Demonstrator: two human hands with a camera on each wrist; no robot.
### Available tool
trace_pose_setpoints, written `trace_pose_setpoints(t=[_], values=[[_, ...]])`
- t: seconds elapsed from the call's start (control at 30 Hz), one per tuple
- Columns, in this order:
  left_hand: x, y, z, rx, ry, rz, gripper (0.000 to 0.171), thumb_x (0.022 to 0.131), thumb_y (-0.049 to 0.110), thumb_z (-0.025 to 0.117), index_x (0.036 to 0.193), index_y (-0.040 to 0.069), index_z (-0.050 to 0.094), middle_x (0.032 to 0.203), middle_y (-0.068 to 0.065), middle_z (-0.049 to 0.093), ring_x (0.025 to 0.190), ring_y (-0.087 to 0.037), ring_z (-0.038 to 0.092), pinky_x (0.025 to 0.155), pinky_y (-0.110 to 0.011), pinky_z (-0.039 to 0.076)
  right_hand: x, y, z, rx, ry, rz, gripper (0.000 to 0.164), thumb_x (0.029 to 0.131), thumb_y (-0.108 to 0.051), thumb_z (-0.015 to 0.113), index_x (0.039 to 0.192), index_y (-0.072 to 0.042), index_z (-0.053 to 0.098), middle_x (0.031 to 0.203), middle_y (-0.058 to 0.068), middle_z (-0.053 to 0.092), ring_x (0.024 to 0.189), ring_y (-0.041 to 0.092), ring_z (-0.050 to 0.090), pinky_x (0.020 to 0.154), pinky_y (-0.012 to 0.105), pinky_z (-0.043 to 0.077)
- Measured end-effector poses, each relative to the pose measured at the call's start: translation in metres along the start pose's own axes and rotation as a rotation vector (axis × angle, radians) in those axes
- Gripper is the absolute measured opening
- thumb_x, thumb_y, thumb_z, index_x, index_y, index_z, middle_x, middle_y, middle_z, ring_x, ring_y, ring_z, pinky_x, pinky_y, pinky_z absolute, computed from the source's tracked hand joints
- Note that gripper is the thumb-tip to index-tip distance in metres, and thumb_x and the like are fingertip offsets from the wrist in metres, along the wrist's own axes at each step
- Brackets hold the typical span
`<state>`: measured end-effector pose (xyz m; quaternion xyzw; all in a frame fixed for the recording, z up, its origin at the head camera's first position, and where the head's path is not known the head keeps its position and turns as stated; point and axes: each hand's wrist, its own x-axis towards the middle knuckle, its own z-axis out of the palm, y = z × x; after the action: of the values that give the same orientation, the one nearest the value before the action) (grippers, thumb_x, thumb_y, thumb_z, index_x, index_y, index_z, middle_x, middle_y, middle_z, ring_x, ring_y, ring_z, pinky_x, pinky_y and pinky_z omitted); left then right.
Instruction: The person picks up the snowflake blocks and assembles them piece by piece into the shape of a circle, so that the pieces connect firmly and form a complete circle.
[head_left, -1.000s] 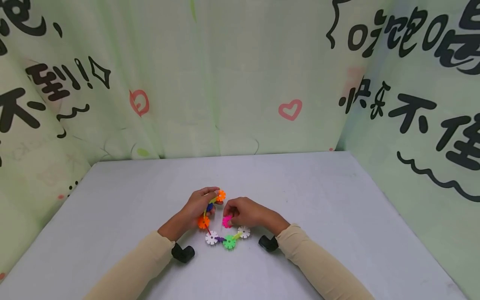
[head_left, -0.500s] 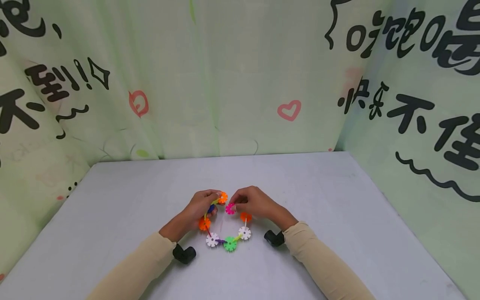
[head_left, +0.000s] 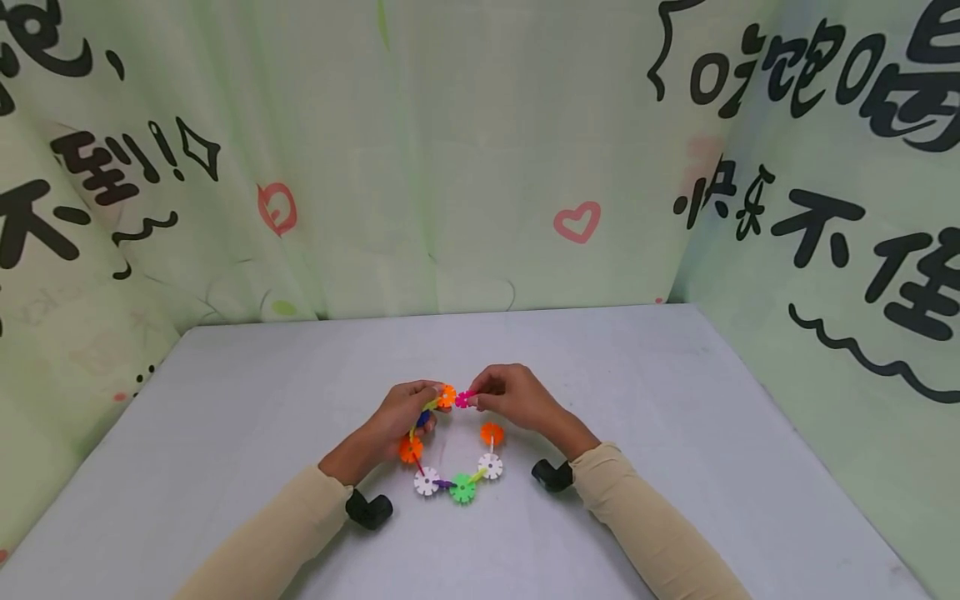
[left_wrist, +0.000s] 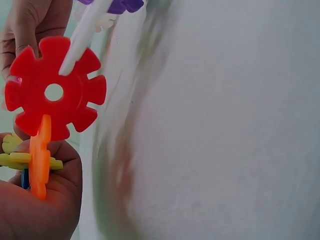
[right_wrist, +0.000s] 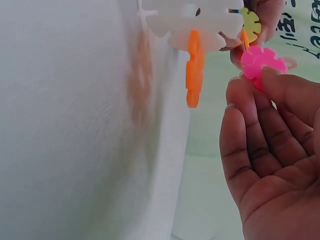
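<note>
My left hand (head_left: 397, 417) grips one end of a curved chain of slotted plastic snowflake discs, around an orange disc (head_left: 447, 395) and its yellow and blue neighbours. Between thumb and fingers my right hand (head_left: 517, 398) pinches a pink snowflake disc (head_left: 462, 400), its edge against that orange disc; how deep the slots interlock is unclear. From the left hand the chain runs down through another orange disc (head_left: 410, 450), a red disc (left_wrist: 55, 92), a white disc (head_left: 427, 482) and a green disc (head_left: 462, 489). It curves up past a second white disc (head_left: 491, 466) to a free-ended orange disc (head_left: 492, 434).
A white table (head_left: 637, 400) lies beneath the hands. Light green printed curtains (head_left: 465, 167) stand behind it and at both sides. Each wrist wears a black camera, the left one (head_left: 368, 508) and the right one (head_left: 552, 476) close above the tabletop.
My right hand has lifted the pink disc up and away from the chain's right end to meet the orange disc at my left fingers. The left hand has barely moved.
</note>
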<state>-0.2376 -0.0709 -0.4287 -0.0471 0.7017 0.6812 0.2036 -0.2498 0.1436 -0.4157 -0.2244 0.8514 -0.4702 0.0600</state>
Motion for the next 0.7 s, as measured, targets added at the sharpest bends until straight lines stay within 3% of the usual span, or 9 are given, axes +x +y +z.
trace_pose_setpoints(t=[0.43, 0.7], values=[[0.0001, -0.0021, 0.0015, -0.027, -0.052, 0.008, 0.037, 0.104, 0.026, 0.045, 0.135, 0.007, 0.051, 0.096, -0.013, 0.063, 0.054, -0.013, 0.044, 0.048, -0.019, 0.038, -0.0012, -0.0008, 0.0016, 0.028, 0.070, 0.070, 0.007, 0.088, 0.001, 0.067, 0.093, -0.004, 0.068, 0.086, 0.003, 0.069, 0.077, 0.021, 0.067, 0.073, 0.028, 0.055], [0.0024, -0.0028, 0.0024, 0.004, -0.091, 0.025, 0.035, 0.105, 0.024, 0.043, 0.133, 0.004, 0.051, 0.097, -0.013, 0.063, 0.054, -0.013, 0.044, 0.048, -0.019, 0.037, -0.0021, 0.0005, 0.0033, -0.017, 0.035, 0.016, 0.003, 0.088, -0.003, 0.070, 0.091, -0.001, 0.069, 0.089, 0.008, 0.070, 0.077, 0.014, 0.066, 0.073, 0.026, 0.055]])
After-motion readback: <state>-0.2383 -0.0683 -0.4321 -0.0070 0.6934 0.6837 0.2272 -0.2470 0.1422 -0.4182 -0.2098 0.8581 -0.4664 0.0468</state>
